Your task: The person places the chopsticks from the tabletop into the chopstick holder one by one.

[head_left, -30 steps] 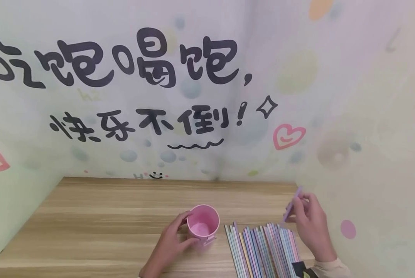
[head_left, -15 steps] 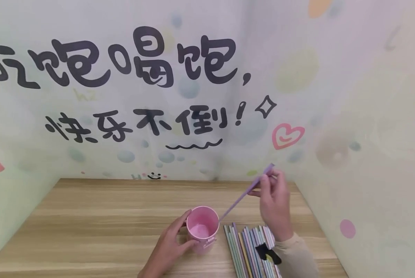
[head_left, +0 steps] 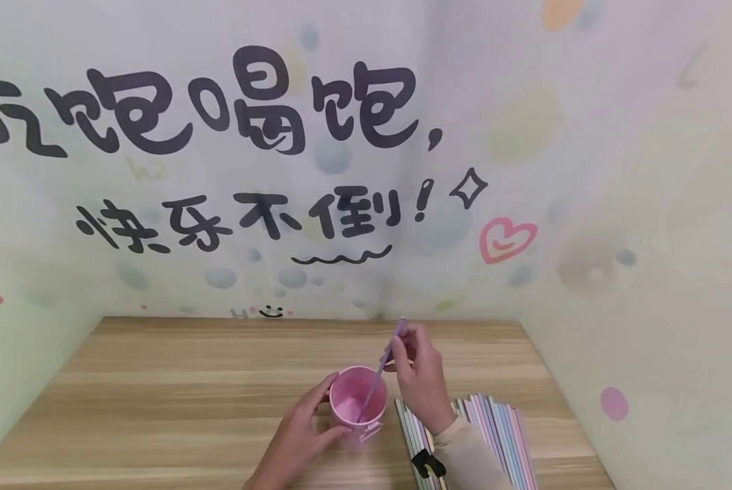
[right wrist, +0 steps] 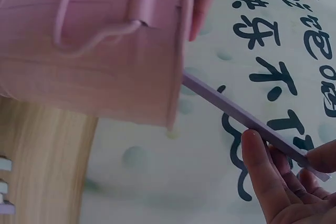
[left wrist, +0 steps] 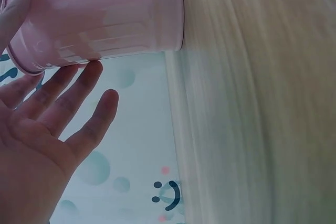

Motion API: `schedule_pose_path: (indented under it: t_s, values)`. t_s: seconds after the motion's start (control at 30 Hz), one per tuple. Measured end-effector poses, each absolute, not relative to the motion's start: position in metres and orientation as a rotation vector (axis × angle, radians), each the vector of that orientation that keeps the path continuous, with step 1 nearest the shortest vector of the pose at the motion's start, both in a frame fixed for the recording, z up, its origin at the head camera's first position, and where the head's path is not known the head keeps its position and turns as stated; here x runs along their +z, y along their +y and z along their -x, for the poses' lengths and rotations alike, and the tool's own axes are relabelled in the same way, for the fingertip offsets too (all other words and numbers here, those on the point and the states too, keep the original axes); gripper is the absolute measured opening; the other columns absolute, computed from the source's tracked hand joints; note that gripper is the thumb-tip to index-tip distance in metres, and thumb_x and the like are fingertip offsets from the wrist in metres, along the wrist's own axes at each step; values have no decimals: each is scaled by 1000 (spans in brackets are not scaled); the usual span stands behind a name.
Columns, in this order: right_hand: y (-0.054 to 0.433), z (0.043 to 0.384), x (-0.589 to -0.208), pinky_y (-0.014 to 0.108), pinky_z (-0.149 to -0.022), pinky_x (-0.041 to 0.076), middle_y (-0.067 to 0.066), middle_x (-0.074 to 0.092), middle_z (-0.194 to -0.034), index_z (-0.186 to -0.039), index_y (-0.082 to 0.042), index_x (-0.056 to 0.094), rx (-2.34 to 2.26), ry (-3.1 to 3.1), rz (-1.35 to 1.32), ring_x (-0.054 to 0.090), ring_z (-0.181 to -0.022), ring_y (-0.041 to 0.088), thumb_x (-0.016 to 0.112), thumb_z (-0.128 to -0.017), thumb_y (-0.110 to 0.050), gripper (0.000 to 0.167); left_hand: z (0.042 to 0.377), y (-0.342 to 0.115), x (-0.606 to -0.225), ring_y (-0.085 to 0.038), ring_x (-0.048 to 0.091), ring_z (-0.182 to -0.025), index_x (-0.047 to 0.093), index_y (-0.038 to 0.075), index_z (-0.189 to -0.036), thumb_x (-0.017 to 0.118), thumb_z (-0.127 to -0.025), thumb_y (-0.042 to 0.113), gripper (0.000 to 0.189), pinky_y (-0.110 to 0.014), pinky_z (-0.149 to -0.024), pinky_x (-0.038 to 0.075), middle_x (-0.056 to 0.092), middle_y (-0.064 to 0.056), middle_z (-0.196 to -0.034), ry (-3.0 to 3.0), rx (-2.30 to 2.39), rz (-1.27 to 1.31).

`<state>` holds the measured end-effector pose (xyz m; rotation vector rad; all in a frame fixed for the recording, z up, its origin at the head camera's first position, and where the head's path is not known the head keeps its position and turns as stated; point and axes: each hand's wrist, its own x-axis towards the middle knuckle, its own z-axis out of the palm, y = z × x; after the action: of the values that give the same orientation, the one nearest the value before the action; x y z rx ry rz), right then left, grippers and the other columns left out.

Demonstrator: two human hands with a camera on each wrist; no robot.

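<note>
Pink bucket [head_left: 346, 391] stands on the desk [head_left: 188, 401], clasped by the left hand [head_left: 301, 429], while the right hand [head_left: 420, 378] pinches a lilac stick [head_left: 375, 384] slanting inside, apparently the first loaded, the row of sticks [head_left: 505, 429] alongside seemingly remaining.

Soft, even light fills the head view, which looks slightly hazy, the wall [head_left: 452, 272] tinted greenish at left and warmer at right, with a faint dark vertical band right of centre. Fine grain on the table [head_left: 219, 381] is smeared. In the left wrist view, pale reflections streak the glossy pink bucket [left wrist: 105, 19], while the left hand [left wrist: 42, 140] is shaded. The right wrist view is dimmer, its bucket blurred, the wall lettering [right wrist: 268, 77] crisper.
</note>
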<state>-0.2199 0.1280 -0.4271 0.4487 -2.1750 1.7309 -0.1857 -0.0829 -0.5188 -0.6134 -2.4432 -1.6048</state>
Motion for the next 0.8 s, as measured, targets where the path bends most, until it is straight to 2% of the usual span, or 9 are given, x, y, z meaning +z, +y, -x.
schedule_pose_path:
  t_s: [0.1, 0.33, 0.53, 0.8]
  values:
    - [124, 220, -433, 34, -67, 62, 17, 62, -86, -107, -1, 51, 1749, -2194, -457, 66, -76, 31, 49, -103, -2, 4, 186, -83, -519, -22, 64, -113, 45, 24, -149, 85, -78, 31, 82, -41, -93, 56, 59, 2, -138, -2442, -1593, 619]
    - [118, 223, -440, 32, -66, 62, 11, 64, -85, -105, -3, 53, 1683, -2251, -444, 67, -76, 25, 53, -103, -4, 3, 187, -83, -520, -21, 64, -113, 45, 24, -149, 84, -78, 32, 82, -41, -94, 55, 59, 2, -137, -2436, -1575, 635]
    - [115, 229, -445, 27, -66, 61, 6, 66, -87, -110, -3, 55, 1551, -2319, -368, 66, -76, 19, 61, -96, 0, 15, 186, -83, -520, -21, 64, -112, 45, 23, -149, 84, -77, 34, 83, -42, -94, 55, 60, 0, -137, -2440, -1574, 629]
    - [117, 238, -449, 24, -68, 59, 12, 67, -87, -115, -3, 54, 1516, -2355, -343, 66, -76, 19, 63, -92, 6, 26, 186, -83, -518, -23, 64, -112, 44, 22, -150, 85, -78, 30, 83, -44, -94, 55, 60, 0, -137, -2452, -1582, 619]
